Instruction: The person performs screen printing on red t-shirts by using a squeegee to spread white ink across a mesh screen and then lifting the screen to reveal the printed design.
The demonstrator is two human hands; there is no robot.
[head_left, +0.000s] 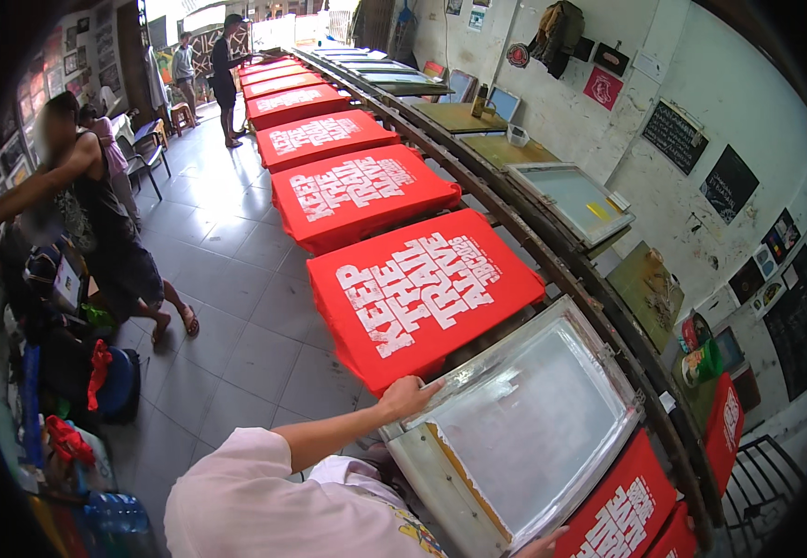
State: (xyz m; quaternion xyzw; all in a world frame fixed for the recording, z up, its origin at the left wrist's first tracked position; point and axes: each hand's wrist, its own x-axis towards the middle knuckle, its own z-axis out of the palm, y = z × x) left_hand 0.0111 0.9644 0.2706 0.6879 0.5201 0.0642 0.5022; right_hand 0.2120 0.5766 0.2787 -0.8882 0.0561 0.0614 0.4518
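Note:
A screen printing frame (552, 409) with a pale mesh and whitish ink smears lies tilted across the near end of a long row of printing boards. My left hand (408, 398) grips its left edge, fingers closed over the rim. At the lower edge of the picture my right hand (541, 545) holds the frame's near edge; most of that hand is cut off. Just beyond the frame, a red T-shirt (426, 293) with white block lettering is stretched over a board. Another red printed shirt (622, 511) shows to the right of the frame.
More red printed shirts (366, 191) run away along the metal rails (515, 219). Another screen frame (571, 200) and a green tub (701, 363) sit on the right-hand boards. A person (110, 205) walks at left; another (226, 79) stands farther off. Bags and a water bottle (117, 511) crowd the lower left.

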